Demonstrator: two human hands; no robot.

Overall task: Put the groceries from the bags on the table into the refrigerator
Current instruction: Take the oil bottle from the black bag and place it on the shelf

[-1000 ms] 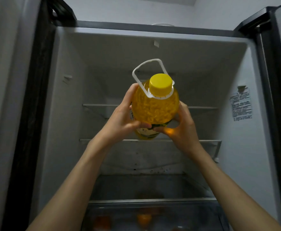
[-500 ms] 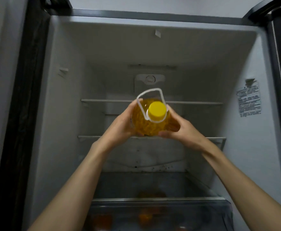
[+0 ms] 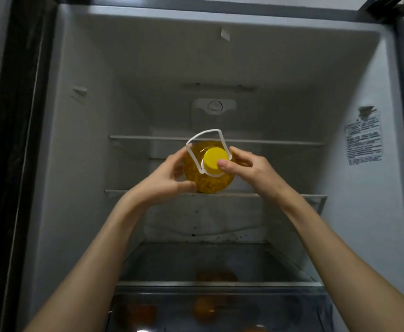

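Both hands clasp oil bottle (upright, cap toward camera).

Both bare forearms reached up and away from the near corners, converging toward the middle. The left hand was cupped with its palm turned right, fingers curled around the left side of the bottle and the thumb stretched along its near edge. The right hand sat opposite with its palm turned left, its thumb pressed on the cap and its fingers wrapped around the far right side, mostly hidden.
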